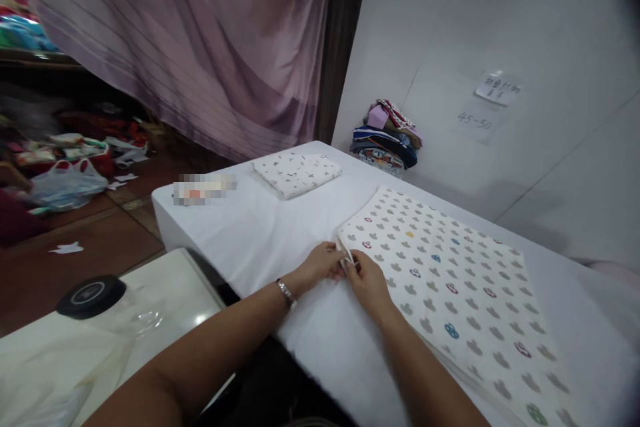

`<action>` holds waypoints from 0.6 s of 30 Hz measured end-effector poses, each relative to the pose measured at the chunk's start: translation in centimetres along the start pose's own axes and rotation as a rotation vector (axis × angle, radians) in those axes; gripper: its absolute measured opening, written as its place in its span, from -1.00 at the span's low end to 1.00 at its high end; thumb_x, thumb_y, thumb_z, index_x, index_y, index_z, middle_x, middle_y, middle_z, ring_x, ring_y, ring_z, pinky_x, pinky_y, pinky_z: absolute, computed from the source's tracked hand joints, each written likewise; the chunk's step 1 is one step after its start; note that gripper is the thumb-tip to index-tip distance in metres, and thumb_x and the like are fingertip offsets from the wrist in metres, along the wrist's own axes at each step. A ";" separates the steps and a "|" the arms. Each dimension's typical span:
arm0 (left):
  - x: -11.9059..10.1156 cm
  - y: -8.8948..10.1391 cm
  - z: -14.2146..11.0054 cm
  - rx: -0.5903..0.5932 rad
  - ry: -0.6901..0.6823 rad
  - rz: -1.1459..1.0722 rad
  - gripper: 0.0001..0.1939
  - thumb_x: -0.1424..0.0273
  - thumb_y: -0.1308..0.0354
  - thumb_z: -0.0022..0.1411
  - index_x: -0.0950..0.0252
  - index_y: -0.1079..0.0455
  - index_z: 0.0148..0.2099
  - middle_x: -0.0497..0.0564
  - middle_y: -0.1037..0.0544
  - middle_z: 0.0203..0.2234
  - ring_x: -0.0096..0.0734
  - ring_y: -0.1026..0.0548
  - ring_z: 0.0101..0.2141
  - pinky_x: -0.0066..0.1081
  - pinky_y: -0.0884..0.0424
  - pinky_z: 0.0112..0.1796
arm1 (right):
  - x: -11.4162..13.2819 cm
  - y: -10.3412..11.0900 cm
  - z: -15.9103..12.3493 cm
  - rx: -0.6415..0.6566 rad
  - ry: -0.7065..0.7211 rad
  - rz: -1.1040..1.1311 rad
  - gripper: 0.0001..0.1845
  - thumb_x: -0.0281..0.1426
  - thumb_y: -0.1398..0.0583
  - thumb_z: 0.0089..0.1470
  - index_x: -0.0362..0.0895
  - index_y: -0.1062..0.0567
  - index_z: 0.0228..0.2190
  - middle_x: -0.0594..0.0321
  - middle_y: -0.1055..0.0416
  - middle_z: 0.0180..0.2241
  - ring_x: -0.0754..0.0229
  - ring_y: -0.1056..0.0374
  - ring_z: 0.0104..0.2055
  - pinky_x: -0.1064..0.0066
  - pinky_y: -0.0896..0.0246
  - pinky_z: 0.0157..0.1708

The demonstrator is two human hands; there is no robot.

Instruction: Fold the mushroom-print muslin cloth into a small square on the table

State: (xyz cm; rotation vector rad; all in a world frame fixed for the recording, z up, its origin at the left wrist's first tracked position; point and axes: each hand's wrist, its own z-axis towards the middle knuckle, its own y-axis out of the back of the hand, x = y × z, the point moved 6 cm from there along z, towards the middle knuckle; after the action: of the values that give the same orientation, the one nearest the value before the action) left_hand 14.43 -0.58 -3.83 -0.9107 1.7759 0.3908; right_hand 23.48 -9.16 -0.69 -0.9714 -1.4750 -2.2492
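Observation:
A white cloth [440, 280] printed with grey rabbit heads and a few coloured motifs lies folded in a long rectangle on the white-covered table [280, 240]. At its left edge my left hand [325, 261] pinches the fabric, fingers closed. My right hand [366, 280] grips the same edge close beside it, thumb and fingers closed on the layers. The fingertips of both hands nearly meet, and some are hidden by the fabric. Farther back on the table rests a second folded white cloth [297, 173] with small dark prints, apart from my hands.
A blurred-out item [200, 189] lies near the table's left corner. Folded clothes [385, 137] are stacked against the wall. At lower left, a white surface [165, 287] carries a round black object [91, 297]. A plastic bag [70, 183] sits on the floor below a pink curtain [215, 47].

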 end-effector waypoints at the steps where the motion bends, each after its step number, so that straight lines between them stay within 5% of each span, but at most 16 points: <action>1: 0.0 0.0 -0.2 0.005 0.002 -0.023 -0.59 0.27 -0.20 0.09 0.38 -0.24 -0.07 0.02 -0.51 -0.48 -0.43 -0.48 -0.56 -0.44 -0.44 -0.51 | -0.2 0.1 0.0 -0.012 -0.005 0.037 -0.70 -0.34 0.00 0.12 -0.10 -0.44 -0.18 0.22 -0.46 -0.30 0.19 -0.33 -0.33 0.42 -0.17 -0.35; 5: -0.1 0.0 -0.5 -0.005 -0.003 -0.003 -0.68 0.32 -0.19 0.10 0.36 -0.27 -0.12 0.03 -0.50 -0.41 -0.44 -0.49 -0.54 -0.46 -0.43 -0.53 | -1.4 0.2 0.3 -0.047 -0.052 0.121 -0.68 -0.33 0.00 0.11 -0.11 -0.45 -0.17 0.27 -0.46 -0.39 0.22 -0.30 -0.42 0.43 -0.14 -0.41; 13: 0.3 -0.1 0.7 -0.086 -0.015 0.226 -0.89 0.42 -0.09 0.11 0.32 -0.21 -0.34 -0.09 -0.41 -0.70 -0.46 -0.43 -0.65 -0.54 -0.31 -0.62 | -1.4 0.3 0.5 -0.077 0.007 0.172 -0.69 -0.26 -0.02 0.11 -0.14 -0.47 -0.26 0.18 -0.45 -0.33 0.19 -0.30 -0.35 0.40 -0.18 -0.36; 18: 0.0 0.2 0.3 -0.144 -0.056 0.198 -0.96 0.46 -0.05 0.05 0.31 -0.23 -0.39 -0.11 -0.39 -0.71 -0.50 -0.39 -0.66 -0.58 -0.19 -0.67 | -1.2 1.0 0.4 -0.162 0.049 0.158 -0.77 -0.30 -0.05 0.09 -0.14 -0.46 -0.37 0.22 -0.39 -0.42 0.19 -0.26 -0.37 0.38 -0.16 -0.34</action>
State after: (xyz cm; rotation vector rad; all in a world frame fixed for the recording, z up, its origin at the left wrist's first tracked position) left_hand 14.51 -0.26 -4.01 -0.8168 1.8097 0.6724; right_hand 25.03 -9.35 -0.67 -1.0322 -1.1670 -2.2869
